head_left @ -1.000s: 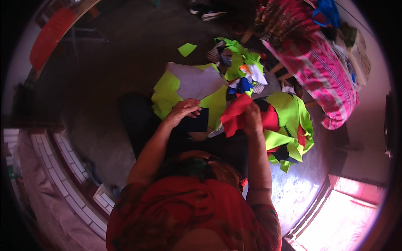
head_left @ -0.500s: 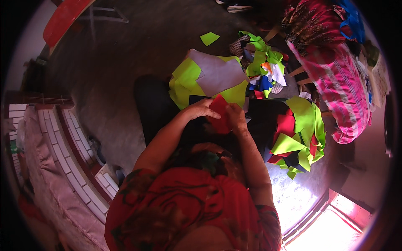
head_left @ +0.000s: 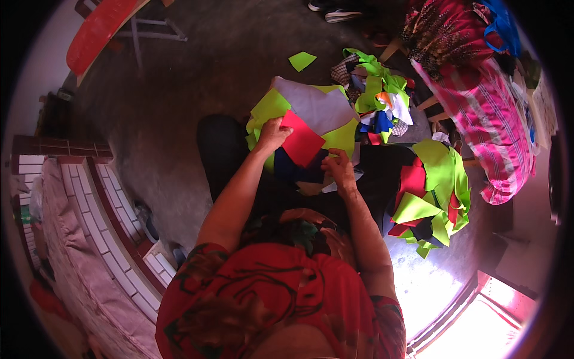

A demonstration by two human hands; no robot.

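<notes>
A red fabric piece (head_left: 304, 140) lies flat over the patchwork of lime, pale grey and dark blue fabric (head_left: 314, 105) spread across my lap. My left hand (head_left: 272, 136) pinches the red piece at its left edge. Just off its lower right corner, my right hand (head_left: 340, 171) has thumb and forefinger apart, holding nothing that I can see. The fingertips are close to the dark blue patch (head_left: 294, 169), and whether they touch it is unclear.
By my right leg lies a heap of lime, red and dark scraps (head_left: 427, 200). Mixed scraps (head_left: 379, 96) are piled ahead on the right, near a pink plaid cloth (head_left: 478, 131). One lime scrap (head_left: 302, 60) rests on the floor. A red board (head_left: 98, 39) stands far left.
The red piece, earlier held up between both hands, now lies spread on the patchwork. My left hand moved forward with its edge; my right hand let go and drew back slightly.
</notes>
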